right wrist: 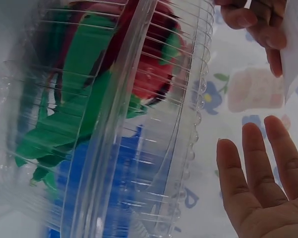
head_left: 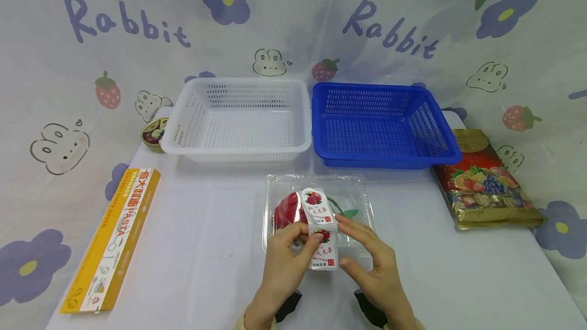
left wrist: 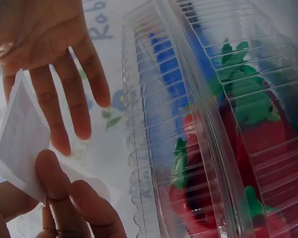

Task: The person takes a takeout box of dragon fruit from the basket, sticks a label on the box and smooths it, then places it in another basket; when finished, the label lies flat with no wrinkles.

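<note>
A clear plastic clamshell box [head_left: 357, 192] lies on the white table in front of me, with a red dragon fruit [head_left: 286, 210] and its green leaves inside. A white label band [head_left: 321, 223] printed with red fruit wraps over the box. My left hand [head_left: 307, 236] pinches the label's front end between thumb and fingers; in the left wrist view the paper [left wrist: 20, 139] sits in that pinch. My right hand [head_left: 350, 243] is open, its straight fingers [right wrist: 268, 163] lying by the box top beside the label. Up close the ribbed box [right wrist: 139, 124] fills the right wrist view.
Behind the box stand a white basket [head_left: 183, 111] and a blue basket [head_left: 440, 126], side by side. A yellow pasta box [head_left: 114, 238] lies at the left, a fruit-print snack bag [head_left: 486, 182] at the right, a small round tin [head_left: 153, 134] beside the white basket.
</note>
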`<action>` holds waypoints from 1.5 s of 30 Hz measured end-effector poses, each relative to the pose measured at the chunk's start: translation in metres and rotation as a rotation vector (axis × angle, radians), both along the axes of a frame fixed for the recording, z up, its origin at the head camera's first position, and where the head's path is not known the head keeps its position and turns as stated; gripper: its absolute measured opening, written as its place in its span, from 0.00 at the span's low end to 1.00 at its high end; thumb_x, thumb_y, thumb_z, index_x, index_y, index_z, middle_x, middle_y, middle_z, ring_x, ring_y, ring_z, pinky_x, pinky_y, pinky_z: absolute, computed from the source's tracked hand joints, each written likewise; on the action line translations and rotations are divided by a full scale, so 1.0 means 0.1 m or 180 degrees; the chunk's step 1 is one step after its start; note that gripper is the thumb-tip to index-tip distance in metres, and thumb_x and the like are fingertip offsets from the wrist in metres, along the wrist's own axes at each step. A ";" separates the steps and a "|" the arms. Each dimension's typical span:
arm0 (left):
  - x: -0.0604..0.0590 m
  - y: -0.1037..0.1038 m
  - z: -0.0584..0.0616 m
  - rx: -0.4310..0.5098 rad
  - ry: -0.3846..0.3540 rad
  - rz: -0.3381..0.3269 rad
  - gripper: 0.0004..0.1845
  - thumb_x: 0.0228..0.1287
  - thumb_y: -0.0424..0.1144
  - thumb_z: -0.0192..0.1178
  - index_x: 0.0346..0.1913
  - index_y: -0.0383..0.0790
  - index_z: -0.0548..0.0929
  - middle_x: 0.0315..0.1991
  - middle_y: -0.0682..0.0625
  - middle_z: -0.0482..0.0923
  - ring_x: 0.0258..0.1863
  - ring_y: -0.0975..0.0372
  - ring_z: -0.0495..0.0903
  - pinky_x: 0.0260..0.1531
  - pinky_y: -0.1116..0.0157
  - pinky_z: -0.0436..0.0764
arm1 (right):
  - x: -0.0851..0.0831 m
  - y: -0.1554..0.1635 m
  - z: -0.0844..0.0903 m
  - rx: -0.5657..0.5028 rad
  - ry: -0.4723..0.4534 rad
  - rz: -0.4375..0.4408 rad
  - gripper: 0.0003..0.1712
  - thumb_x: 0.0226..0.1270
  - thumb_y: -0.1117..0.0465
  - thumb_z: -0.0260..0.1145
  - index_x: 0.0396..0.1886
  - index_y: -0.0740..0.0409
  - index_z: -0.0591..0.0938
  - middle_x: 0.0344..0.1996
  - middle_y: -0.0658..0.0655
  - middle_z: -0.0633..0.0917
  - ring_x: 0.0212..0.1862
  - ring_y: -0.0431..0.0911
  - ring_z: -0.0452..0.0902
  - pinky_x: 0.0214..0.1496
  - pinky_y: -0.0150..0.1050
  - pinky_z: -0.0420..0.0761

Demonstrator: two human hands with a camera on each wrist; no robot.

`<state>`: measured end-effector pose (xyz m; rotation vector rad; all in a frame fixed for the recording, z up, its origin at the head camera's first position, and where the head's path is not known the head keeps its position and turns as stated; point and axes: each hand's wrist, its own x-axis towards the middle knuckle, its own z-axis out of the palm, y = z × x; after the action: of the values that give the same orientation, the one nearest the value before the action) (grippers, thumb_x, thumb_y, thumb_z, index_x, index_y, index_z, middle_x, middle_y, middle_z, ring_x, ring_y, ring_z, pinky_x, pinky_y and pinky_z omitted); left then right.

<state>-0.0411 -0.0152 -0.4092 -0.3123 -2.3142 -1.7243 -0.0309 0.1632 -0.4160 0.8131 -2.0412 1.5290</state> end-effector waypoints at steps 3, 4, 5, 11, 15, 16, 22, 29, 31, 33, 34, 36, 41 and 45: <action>0.00 0.01 0.01 0.0000 0.0060 -0.0052 0.05 0.60 0.40 0.67 0.28 0.47 0.84 0.20 0.59 0.81 0.25 0.72 0.76 0.29 0.73 0.74 | 0.00 0.00 0.00 -0.0030 0.0022 0.0019 0.26 0.59 0.65 0.70 0.57 0.69 0.78 0.61 0.61 0.79 0.65 0.45 0.73 0.68 0.31 0.70; 0.00 0.01 0.01 -0.0005 0.0081 -0.0070 0.05 0.60 0.39 0.67 0.28 0.47 0.84 0.20 0.59 0.81 0.25 0.73 0.76 0.28 0.73 0.74 | -0.01 -0.01 0.00 -0.0037 0.0029 0.0023 0.26 0.59 0.66 0.70 0.56 0.69 0.78 0.61 0.62 0.79 0.65 0.45 0.73 0.68 0.31 0.69; 0.01 0.01 0.01 -0.0022 0.0095 -0.0079 0.05 0.60 0.39 0.67 0.28 0.46 0.84 0.20 0.58 0.81 0.25 0.73 0.76 0.29 0.73 0.74 | -0.01 -0.01 -0.01 -0.0038 0.0031 0.0019 0.25 0.58 0.66 0.70 0.56 0.69 0.78 0.60 0.62 0.80 0.65 0.45 0.73 0.68 0.31 0.70; 0.03 0.05 0.01 -0.0087 0.0209 -0.0166 0.06 0.60 0.39 0.67 0.27 0.46 0.83 0.21 0.58 0.80 0.26 0.73 0.74 0.30 0.72 0.74 | -0.01 -0.03 -0.03 -0.0030 0.0017 -0.0040 0.23 0.59 0.68 0.70 0.55 0.69 0.79 0.58 0.59 0.82 0.64 0.43 0.74 0.66 0.30 0.71; 0.05 0.08 0.00 -0.0047 0.0290 -0.0271 0.06 0.60 0.38 0.67 0.27 0.44 0.83 0.22 0.56 0.80 0.26 0.73 0.73 0.28 0.71 0.75 | 0.00 -0.05 -0.03 -0.0025 -0.0033 -0.0077 0.22 0.57 0.74 0.69 0.53 0.68 0.80 0.56 0.57 0.84 0.61 0.42 0.77 0.64 0.29 0.73; 0.06 0.09 0.00 -0.0033 0.0300 -0.0296 0.06 0.60 0.38 0.67 0.27 0.44 0.83 0.22 0.56 0.80 0.26 0.73 0.74 0.28 0.71 0.75 | 0.00 -0.05 -0.03 -0.0017 -0.0046 -0.0096 0.23 0.55 0.76 0.68 0.53 0.68 0.81 0.54 0.57 0.84 0.60 0.41 0.77 0.63 0.28 0.73; 0.08 0.11 0.02 -0.0151 0.0343 -0.0302 0.05 0.58 0.38 0.68 0.28 0.44 0.83 0.22 0.56 0.80 0.28 0.72 0.74 0.30 0.66 0.74 | 0.02 -0.06 -0.01 0.0065 -0.0241 -0.0336 0.26 0.50 0.83 0.66 0.50 0.64 0.83 0.47 0.53 0.87 0.53 0.35 0.80 0.56 0.24 0.76; 0.09 0.12 0.02 -0.0251 0.0368 -0.0266 0.04 0.57 0.38 0.68 0.28 0.44 0.84 0.22 0.56 0.78 0.27 0.72 0.71 0.26 0.67 0.72 | 0.02 -0.06 -0.01 0.0037 -0.0367 -0.0413 0.24 0.51 0.83 0.66 0.48 0.63 0.84 0.43 0.51 0.88 0.49 0.33 0.81 0.52 0.23 0.77; 0.08 0.12 0.02 -0.0251 0.0385 -0.0269 0.04 0.57 0.38 0.68 0.28 0.44 0.84 0.22 0.56 0.78 0.27 0.72 0.71 0.26 0.67 0.73 | 0.02 -0.07 0.00 0.0006 -0.0386 -0.0423 0.22 0.52 0.82 0.66 0.47 0.63 0.85 0.42 0.52 0.88 0.48 0.32 0.81 0.51 0.23 0.78; 0.08 0.12 0.01 -0.0256 0.0409 -0.0268 0.04 0.57 0.37 0.68 0.28 0.44 0.83 0.22 0.56 0.78 0.27 0.72 0.71 0.27 0.68 0.72 | 0.01 -0.08 0.00 -0.0022 -0.0363 -0.0441 0.21 0.52 0.82 0.66 0.45 0.63 0.85 0.40 0.52 0.88 0.46 0.32 0.81 0.50 0.23 0.78; 0.08 0.12 0.01 -0.0256 0.0417 -0.0265 0.04 0.57 0.37 0.69 0.28 0.44 0.83 0.22 0.56 0.78 0.27 0.72 0.71 0.27 0.68 0.72 | 0.01 -0.09 0.00 -0.0040 -0.0354 -0.0450 0.21 0.52 0.82 0.66 0.45 0.63 0.85 0.39 0.53 0.88 0.45 0.32 0.81 0.50 0.23 0.78; 0.08 0.12 0.01 -0.0265 0.0421 -0.0258 0.05 0.56 0.37 0.69 0.27 0.44 0.82 0.22 0.56 0.78 0.27 0.72 0.71 0.27 0.68 0.72 | 0.01 -0.10 0.00 -0.0083 -0.0322 -0.0472 0.20 0.52 0.82 0.66 0.44 0.63 0.85 0.38 0.54 0.88 0.44 0.32 0.82 0.49 0.24 0.78; 0.09 0.11 0.00 -0.0202 0.0338 -0.0280 0.06 0.57 0.37 0.68 0.27 0.44 0.82 0.21 0.56 0.78 0.27 0.72 0.70 0.27 0.68 0.72 | -0.01 -0.12 -0.02 -0.0151 -0.0140 -0.0526 0.16 0.54 0.79 0.67 0.42 0.63 0.86 0.36 0.54 0.89 0.43 0.33 0.83 0.47 0.23 0.79; 0.09 0.10 0.01 -0.0058 0.0248 -0.0333 0.05 0.59 0.37 0.67 0.27 0.44 0.82 0.22 0.56 0.80 0.27 0.73 0.72 0.29 0.71 0.72 | -0.05 -0.13 -0.05 -0.0252 0.0117 -0.0487 0.09 0.58 0.72 0.68 0.40 0.66 0.87 0.36 0.54 0.89 0.43 0.35 0.83 0.48 0.24 0.80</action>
<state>-0.0320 -0.0050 -0.4084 -0.5034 -2.2964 -1.7069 -0.0354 0.1505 -0.4210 0.6349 -1.9551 1.4888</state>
